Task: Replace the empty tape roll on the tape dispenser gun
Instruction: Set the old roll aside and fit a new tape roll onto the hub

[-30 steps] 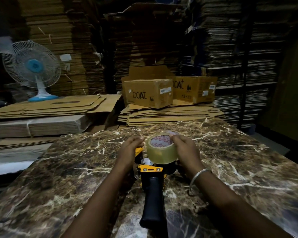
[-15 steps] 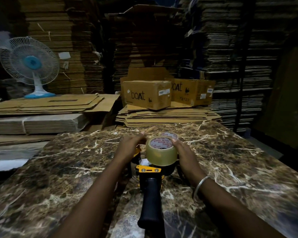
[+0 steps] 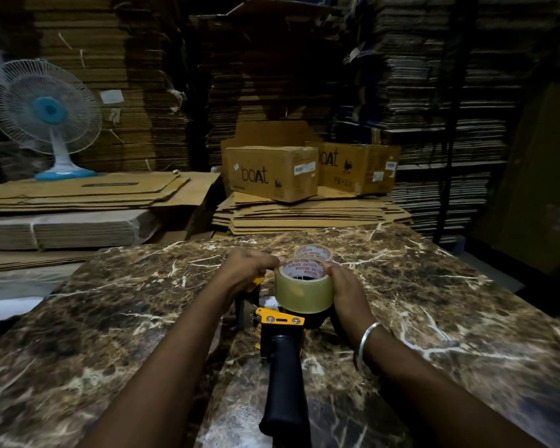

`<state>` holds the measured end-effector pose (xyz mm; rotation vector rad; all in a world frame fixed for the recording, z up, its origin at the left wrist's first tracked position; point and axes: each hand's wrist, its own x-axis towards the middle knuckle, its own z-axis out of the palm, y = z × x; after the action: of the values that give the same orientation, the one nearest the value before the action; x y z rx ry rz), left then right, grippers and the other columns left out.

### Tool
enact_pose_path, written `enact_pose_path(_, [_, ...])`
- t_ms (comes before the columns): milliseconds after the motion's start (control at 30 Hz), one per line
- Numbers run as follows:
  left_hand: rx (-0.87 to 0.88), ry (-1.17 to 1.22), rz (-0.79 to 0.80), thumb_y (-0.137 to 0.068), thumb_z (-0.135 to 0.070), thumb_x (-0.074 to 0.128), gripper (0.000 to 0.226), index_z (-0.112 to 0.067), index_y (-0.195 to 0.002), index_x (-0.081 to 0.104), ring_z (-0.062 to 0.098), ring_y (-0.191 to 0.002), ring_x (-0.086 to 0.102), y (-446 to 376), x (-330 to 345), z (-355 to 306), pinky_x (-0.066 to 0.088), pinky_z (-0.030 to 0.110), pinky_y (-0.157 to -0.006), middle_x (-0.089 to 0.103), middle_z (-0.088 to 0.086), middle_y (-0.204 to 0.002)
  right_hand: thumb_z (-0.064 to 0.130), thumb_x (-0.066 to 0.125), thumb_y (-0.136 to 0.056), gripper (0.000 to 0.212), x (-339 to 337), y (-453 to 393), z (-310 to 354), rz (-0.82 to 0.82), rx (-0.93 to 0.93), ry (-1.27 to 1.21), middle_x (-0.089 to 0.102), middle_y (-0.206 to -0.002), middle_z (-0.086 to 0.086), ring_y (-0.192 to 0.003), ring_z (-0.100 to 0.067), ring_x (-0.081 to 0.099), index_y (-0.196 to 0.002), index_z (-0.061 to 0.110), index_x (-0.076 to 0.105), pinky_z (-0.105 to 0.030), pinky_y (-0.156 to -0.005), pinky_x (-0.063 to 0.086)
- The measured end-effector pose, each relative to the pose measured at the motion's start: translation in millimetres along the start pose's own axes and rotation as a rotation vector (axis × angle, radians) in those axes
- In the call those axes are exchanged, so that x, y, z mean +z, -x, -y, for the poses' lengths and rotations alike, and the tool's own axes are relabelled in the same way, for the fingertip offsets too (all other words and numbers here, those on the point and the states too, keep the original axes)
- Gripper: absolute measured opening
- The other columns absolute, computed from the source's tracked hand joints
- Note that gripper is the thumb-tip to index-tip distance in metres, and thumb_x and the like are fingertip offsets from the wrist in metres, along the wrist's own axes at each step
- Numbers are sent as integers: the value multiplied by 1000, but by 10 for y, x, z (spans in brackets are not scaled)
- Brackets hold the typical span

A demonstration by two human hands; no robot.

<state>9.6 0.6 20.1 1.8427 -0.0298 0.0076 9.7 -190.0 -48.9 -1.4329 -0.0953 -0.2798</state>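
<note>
Clear tape roll (image 3: 303, 291) sits over the gun (image 3: 282, 321) lying flat on the marble table (image 3: 450, 302), right hand (image 3: 345, 291) cupped round its right side, left hand (image 3: 246, 270) closed on the gun's far-left end, probably bracing it for seating.

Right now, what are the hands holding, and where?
The right hand grips the tape roll by its outer side; the left hand holds the tape dispenser gun at its front end.

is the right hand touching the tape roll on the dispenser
Touching. The head view shows the right hand with its fingers pressed flat against the side of the tape roll, no gap between them.
</note>
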Motion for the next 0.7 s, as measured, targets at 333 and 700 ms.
enact_pose_path(333, [30,38,23,-78,-23,79,18,-20,-60,78,24,-99,64,-7,10,28,48,32,-77,73,9,-101,42,46,-88,32,-45,19,1,72,-22,61,76,-101,16,-104,-12,69,-98,32,75,-33,-88,57])
enact_pose_path(700, [-36,109,-47,-77,-19,80,20,-1,-85,76,27,-92,65,69,-21,121,51,35,-83,76,12,-94,38,45,-86,33,27,-9,74,182,60,35,72,-116,-3,-113,-24,67,-103,28,72,-45,-100,53])
